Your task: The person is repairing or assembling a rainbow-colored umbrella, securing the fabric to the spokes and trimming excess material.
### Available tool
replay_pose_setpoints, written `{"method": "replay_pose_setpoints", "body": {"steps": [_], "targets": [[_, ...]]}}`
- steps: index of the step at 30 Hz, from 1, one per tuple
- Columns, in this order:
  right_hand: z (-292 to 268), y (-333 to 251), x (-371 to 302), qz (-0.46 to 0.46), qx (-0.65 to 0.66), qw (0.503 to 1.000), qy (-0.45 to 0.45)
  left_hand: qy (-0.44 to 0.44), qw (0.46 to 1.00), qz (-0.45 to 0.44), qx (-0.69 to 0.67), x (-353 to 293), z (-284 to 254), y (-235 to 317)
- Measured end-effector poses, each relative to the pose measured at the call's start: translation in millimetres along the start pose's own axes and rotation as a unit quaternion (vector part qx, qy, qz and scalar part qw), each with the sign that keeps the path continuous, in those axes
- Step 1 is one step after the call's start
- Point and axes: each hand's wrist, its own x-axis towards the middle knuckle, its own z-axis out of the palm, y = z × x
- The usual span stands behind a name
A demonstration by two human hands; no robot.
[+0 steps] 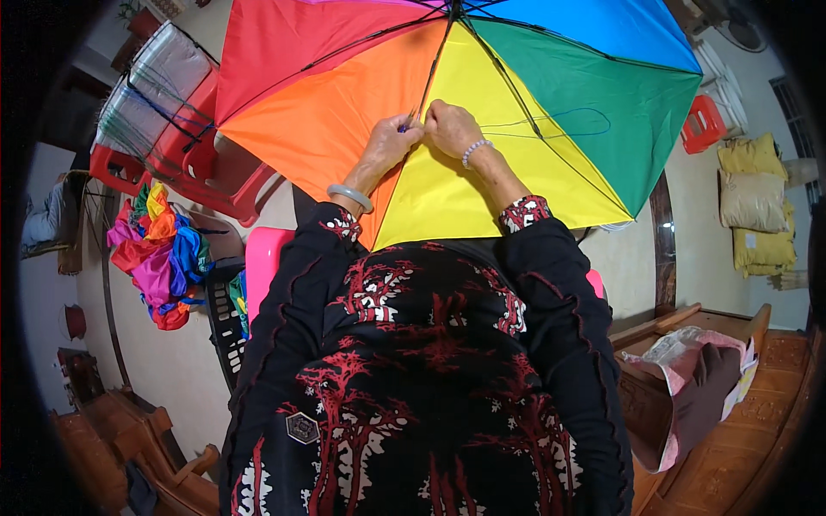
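- Wooden armchair [116, 426], far left, brown, on a pale floor [163, 370].
- Fabric heap [151, 267]: crumpled cloth in magenta, red, orange, yellow, blue and green; pale marks on a green part, too small to read.
- White block [163, 64] above red plastic seats [249, 196]; thin dark and greenish strands lie across it.
- Black basket [228, 322], slotted side, coloured cloth showing beside it; next to it a pink seat [268, 254], partly behind the person's sleeve.
- Garment [439, 344]: black, red-and-white tree print. Hexagonal patch [302, 427] at lower left carries pale markings, not legible here.
- Left hand [394, 140], grey bangle [350, 198] at wrist. Grip: fingertips pinched together at the orange-yellow seam of the umbrella; a small dark-blue bit shows there, kind unclear.
- Umbrella [516, 193]: spread in front of the torso, near edge at the lap, ribbed underside toward the viewer, hub [456, 10] at the top. Panels left to right: red, orange, yellow, green, blue, with some magenta at the top. No lettering made out on them.
- Right hand [453, 129], beaded bracelet [476, 154] at wrist, just beside the left, over the yellow panel. Grip: fingers curled closed; contents hidden.
- Blue thread [589, 110]: loops over yellow and green, running toward the right hand.
- Wooden bench [731, 430], lower right, with a pink-and-brown cloth [705, 396] over it.
- Red stool [704, 126], upper right.
- Yellow and beige sacks [757, 202], stacked, far right; any print unreadable.
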Motion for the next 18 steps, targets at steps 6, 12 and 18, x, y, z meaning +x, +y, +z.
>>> {"method": "replay_pose_setpoints", "body": {"steps": [6, 12, 18], "targets": [[-18, -12, -5, -0.036, 0.079, 0.996, 0.011, 0.037, 0.967, -0.119, -0.221, 0, -14, 3], [-6, -17, -19, -0.022, 0.058, 0.994, -0.091, 0.089, 0.963, -0.113, -0.226, 3, -12, 4], [22, -20, -19, 0.001, 0.057, 0.998, -0.003, 0.113, 0.967, -0.118, -0.194, -4, -11, 12]]}}
